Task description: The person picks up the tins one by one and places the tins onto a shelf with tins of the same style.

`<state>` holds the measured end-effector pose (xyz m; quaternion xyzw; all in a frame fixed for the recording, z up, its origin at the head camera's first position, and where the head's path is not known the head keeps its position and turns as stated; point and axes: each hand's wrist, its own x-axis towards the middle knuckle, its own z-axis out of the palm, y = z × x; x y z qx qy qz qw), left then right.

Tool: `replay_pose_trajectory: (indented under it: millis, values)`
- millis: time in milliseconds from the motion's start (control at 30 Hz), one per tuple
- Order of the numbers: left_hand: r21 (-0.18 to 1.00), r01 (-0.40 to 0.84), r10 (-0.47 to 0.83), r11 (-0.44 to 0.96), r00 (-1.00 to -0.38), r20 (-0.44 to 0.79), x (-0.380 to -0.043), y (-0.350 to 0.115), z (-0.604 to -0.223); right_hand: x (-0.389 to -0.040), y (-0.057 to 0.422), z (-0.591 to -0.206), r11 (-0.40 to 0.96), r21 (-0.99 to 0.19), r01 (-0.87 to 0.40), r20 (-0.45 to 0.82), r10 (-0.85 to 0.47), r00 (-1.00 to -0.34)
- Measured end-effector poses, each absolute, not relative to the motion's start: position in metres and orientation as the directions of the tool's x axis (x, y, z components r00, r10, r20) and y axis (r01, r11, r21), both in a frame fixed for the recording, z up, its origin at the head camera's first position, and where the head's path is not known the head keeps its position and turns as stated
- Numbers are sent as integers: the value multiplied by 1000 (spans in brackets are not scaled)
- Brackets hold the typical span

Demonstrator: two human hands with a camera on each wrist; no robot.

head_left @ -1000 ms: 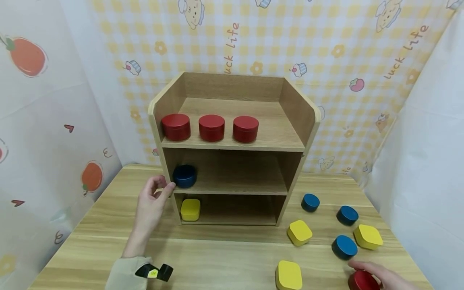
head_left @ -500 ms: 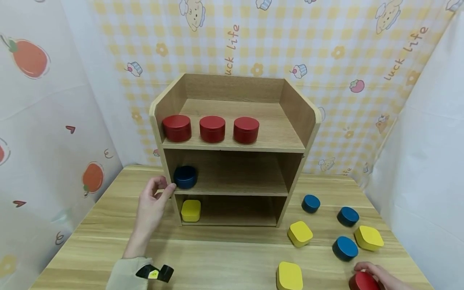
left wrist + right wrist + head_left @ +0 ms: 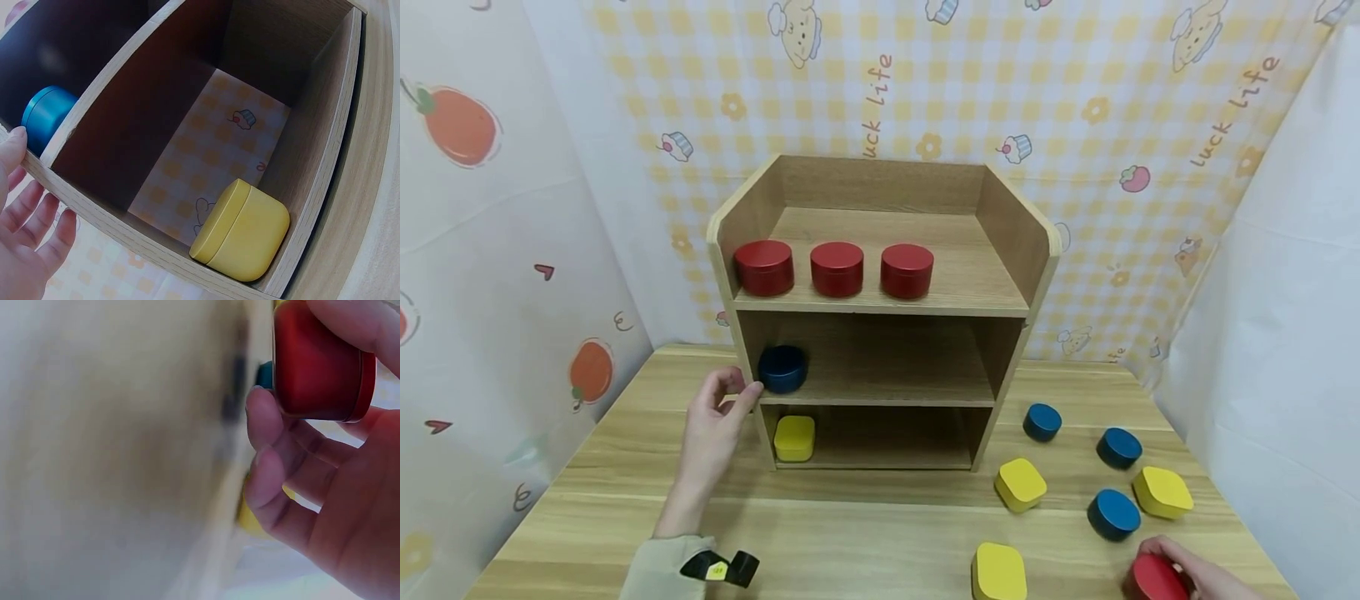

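Observation:
In the head view my left hand (image 3: 718, 425) holds the left side panel of a small wooden shelf (image 3: 880, 307). Its thumb lies on the front edge beside a blue round tin (image 3: 47, 115), its other fingers along the outer side. My right hand (image 3: 350, 487) grips a red round tin (image 3: 319, 369) between thumb and fingers at the lower right of the head view. Three other red tins (image 3: 837, 270) stand in a row on the top board. One blue tin sits at the left of the middle level, one yellow square tin (image 3: 794, 438) at the left below it.
On the wooden table (image 3: 850, 542), right of the shelf, lie three blue tins (image 3: 1114, 514) and three yellow tins (image 3: 1021, 484). A checked cloth (image 3: 970, 83) hangs behind, with white cloth (image 3: 1277, 292) at the right side.
My right hand has closed its fingers around the red tin and tilted it slightly up. The left hand stays at the shelf's side.

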<state>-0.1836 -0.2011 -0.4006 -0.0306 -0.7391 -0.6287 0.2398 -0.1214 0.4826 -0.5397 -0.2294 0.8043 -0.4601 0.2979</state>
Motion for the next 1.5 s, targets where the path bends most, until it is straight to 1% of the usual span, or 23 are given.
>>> replay_pose_trajectory:
  millis: [133,267,367,467,600,767,833,967,1200,1500]
  values:
    - [915,350,-260,200,-881,394,-184,-202,-401,-111,441,-483,597,-787,-159,-261,-555,-789]
    - [915,349,-262,204,-881,394,-183,-202,-402,-101,398,-433,650,-744,-156,-244,-481,-842]
    - [914,350,-263,205,-880,396,-182,-202,-402,-99,377,-414,676,-723,-144,-231,-432,-872]
    - [914,347,-260,211,-881,395,-182,-202,-401,-99,362,-405,704,-693,-156,-195,-391,-899]
    - [916,338,-261,217,-884,388,-182,-202,-401,-99,342,-395,722,-649,-238,-75,-372,-925]
    - [918,338,-262,208,-885,385,-182,-201,-401,-103,319,-381,662,-645,-383,113,-413,-904]
    - [919,338,-261,204,-886,383,-182,-200,-401,-104,311,-375,648,-614,-451,195,-429,-882]
    - [919,341,-257,199,-886,385,-182,-200,-401,-106,294,-359,663,-535,-523,311,-421,-852]
    - [913,355,-247,200,-884,397,-184,-200,-402,-114,267,-336,639,-507,-578,389,-429,-815]
    - [913,362,-254,191,-880,402,-183,-201,-400,-128,240,-309,625,-561,-543,411,-359,-838]
